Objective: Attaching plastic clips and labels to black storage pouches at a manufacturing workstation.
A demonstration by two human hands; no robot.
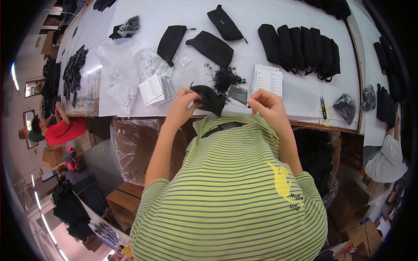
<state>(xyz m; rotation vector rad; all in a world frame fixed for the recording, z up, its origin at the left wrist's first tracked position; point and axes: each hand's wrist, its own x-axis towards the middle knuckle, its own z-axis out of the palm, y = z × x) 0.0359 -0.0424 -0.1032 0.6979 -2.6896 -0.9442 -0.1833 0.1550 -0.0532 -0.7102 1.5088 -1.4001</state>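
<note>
My left hand (183, 105) grips a black fabric pouch (210, 100) by its left side, near the table's front edge. Across from it, my right hand (270, 106) has thumb and forefinger brought together; whatever sits between them is too small to make out. Just left of those fingertips lies a dark rectangular card (237, 94). Behind the pouch is a tangled heap of thin black strings (226, 79). Further back lie zipped black pouches, one at left (171, 42), one in the middle (211, 48) and one at the far side (225, 22).
Small white square packets (156, 63) and clear plastic bags (117, 71) spread to the left. Printed cards stand in stacks at left (152, 90) and right (267, 81). Several black pouches (300, 48) line up far right, with black-handled snips (323, 108) nearer. Other people work at both sides.
</note>
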